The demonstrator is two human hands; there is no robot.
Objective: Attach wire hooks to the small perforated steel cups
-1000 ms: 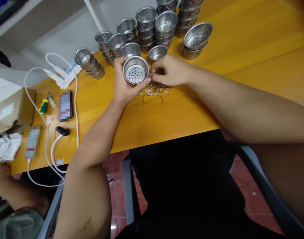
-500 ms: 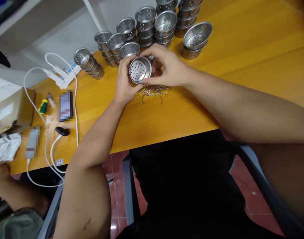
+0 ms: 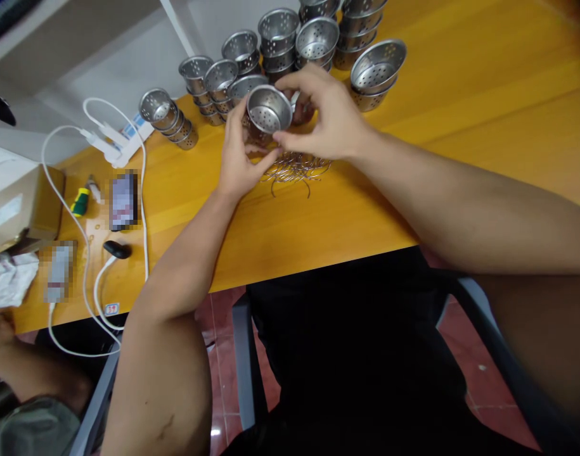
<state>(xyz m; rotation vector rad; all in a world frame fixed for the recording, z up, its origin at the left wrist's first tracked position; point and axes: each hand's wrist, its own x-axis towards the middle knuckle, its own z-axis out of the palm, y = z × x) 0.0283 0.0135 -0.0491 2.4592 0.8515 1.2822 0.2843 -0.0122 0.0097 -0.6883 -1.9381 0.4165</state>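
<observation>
Between my hands is a small perforated steel cup (image 3: 269, 114), held above the table with its open mouth tilted towards me. My left hand (image 3: 237, 155) curls around its left side, thumb low near the front. On the right, my right hand (image 3: 330, 117) grips the rim with the thumb at the front and the fingers behind, partly hidden. Something small and shiny shows by those fingers, too little to make out. Just below the cup lies a loose heap of bent metal wires (image 3: 296, 170). Behind stand several stacks of similar perforated cups (image 3: 277, 31).
A short stack of cups (image 3: 168, 120) leans at the left beside a white power strip (image 3: 128, 142) with cables. Further left are a phone (image 3: 123, 199), a green-yellow tool handle (image 3: 80, 201) and a cardboard box (image 3: 28, 209). Another person's arm (image 3: 37, 367) rests at lower left.
The cup has risen slightly and tipped, so its inner wall shows more and its holed base less. My right hand has moved up a little with it; the left stays around the side.
</observation>
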